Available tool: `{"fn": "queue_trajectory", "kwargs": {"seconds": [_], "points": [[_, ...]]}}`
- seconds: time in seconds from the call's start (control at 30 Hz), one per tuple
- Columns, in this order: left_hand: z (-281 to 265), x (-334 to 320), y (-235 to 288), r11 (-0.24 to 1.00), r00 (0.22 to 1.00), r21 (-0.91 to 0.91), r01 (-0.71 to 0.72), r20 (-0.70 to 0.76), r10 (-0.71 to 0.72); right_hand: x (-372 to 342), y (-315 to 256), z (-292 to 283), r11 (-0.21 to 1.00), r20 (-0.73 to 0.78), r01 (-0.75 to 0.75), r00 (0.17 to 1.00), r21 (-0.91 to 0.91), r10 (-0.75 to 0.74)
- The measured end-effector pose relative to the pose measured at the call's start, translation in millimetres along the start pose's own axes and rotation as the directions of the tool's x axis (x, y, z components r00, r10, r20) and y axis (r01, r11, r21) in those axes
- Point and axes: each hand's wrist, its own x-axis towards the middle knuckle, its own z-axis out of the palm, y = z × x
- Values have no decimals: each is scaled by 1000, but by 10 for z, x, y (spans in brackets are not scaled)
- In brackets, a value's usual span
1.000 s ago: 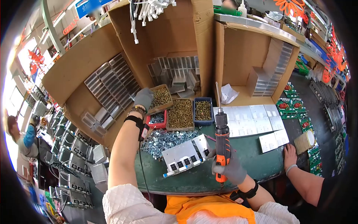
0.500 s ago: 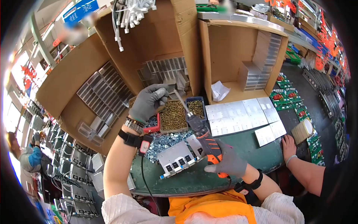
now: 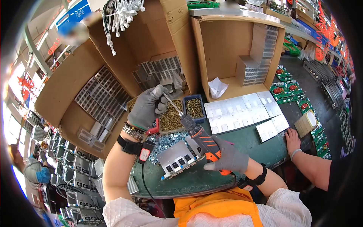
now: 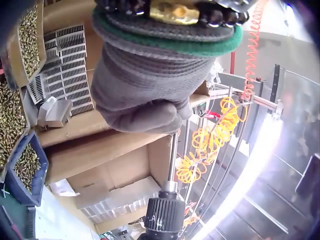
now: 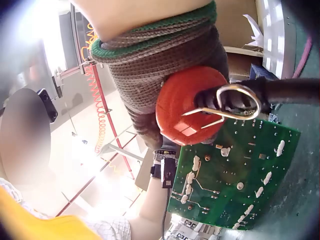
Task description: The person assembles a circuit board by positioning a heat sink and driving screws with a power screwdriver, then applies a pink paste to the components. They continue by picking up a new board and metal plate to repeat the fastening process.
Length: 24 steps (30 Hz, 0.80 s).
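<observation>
My gloved right hand (image 3: 230, 157) grips an orange-and-black electric screwdriver (image 3: 204, 139), tilted so its long bit points up and left. In the right wrist view the driver's orange end (image 5: 187, 107) shows, with a metal hanging loop. My gloved left hand (image 3: 145, 108) has its fingers curled and pinches at the tip of the bit (image 4: 173, 157); the very tip is hidden by the fingers, and I cannot tell whether a screw is there. Below lies an aluminium heat sink plate with black components (image 3: 176, 160), joined to a green circuit board (image 5: 235, 175).
Brass-coloured screws fill a tray (image 3: 171, 119) and a blue bin (image 3: 194, 108). Loose silver clips (image 3: 166, 145) lie behind the heat sink. Flat aluminium plates (image 3: 238, 113) are at right, near another person's hand (image 3: 292, 140). Cardboard boxes (image 3: 234, 45) with heat sinks stand behind.
My left hand has left the small screw tray and come to the bit's tip. The screwdriver has tilted from upright towards the left hand. The head view has shifted slightly.
</observation>
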Motion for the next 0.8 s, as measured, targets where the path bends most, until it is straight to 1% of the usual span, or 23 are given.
{"fn": "queue_trajectory", "kwargs": {"seconds": [0.07, 0.1, 0.13, 0.17, 0.2, 0.27, 0.3, 0.37, 0.4, 0.43, 0.47, 0.5, 0.53, 0.57, 0.6, 0.67, 0.7, 0.73, 0.8], "points": [[43, -37, 110, 988, 996, 148, 53, -73, -43, 10, 26, 2, 999, -9, 6, 1000, -33, -7], [113, -67, 190, 987, 996, 149, 53, -74, -43, 3, 10, 0, 999, -9, 7, 1000, -33, -7], [204, -107, 287, 928, 995, 372, 32, -95, 4, -16, -23, -2, 1000, 5, 6, 1000, 21, -6], [257, -132, 343, 817, 993, 576, 17, -105, 53, -32, -48, -2, 997, 19, 4, 1000, 75, -5], [258, -144, 366, 816, 993, 577, 20, -105, 51, -46, -65, 2, 997, 19, 3, 1000, 78, -4], [244, -159, 403, 749, 997, 662, 36, -72, 16, -68, -92, 11, 998, -8, 10, 1000, 64, -9], [258, -164, 378, 749, 997, 661, 36, -72, 15, -73, -94, 16, 998, -9, 9, 1000, 65, -8], [291, -193, 279, 756, 999, 654, 38, -13, -39, -70, -111, 14, 993, -14, 37, 999, 110, -35], [274, -244, 174, 756, 999, 653, 35, -11, -37, -57, -109, 11, 993, -15, 38, 999, 108, -36], [241, -327, 18, 577, 993, 817, 0, 67, -94, -36, -86, 18, 992, -24, 28, 999, 119, -26], [236, -386, -97, 369, 977, 928, -57, 128, -171, -16, -56, 26, 991, -33, 15, 999, 133, -11], [369, -446, -139, 375, 975, 925, -53, 130, -181, 10, -23, 24, 990, -35, 5, 999, 140, 0], [590, -534, -164, 224, 908, 973, 60, 41, -418, 33, 15, 20, 985, -15, -27, 999, 173, 30], [719, -592, -204, 48, 785, 990, 132, -75, -615, 22, 55, 28, 977, 9, -60, 998, 204, 59], [714, -601, -283, 56, 779, 989, 138, -74, -622, -28, 104, 47, 976, 13, -73, 997, 206, 71], [639, -597, -455, -48, 864, 998, 50, -67, -498, -180, 256, 104, 976, -210, 45, 978, 211, 1], [585, -592, -463, -43, 880, 999, -1, -20, -475, -268, 391, 124, 950, -281, 169, 955, 262, -93], [505, -556, -495, -38, 876, 999, 3, -21, -482, -423, 374, 110, 950, -279, 160, 957, 267, -83], [389, -441, -591, 28, 864, 1000, -13, 25, -503, -823, 250, 60, 919, -163, 65, 987, 389, -1]]}}
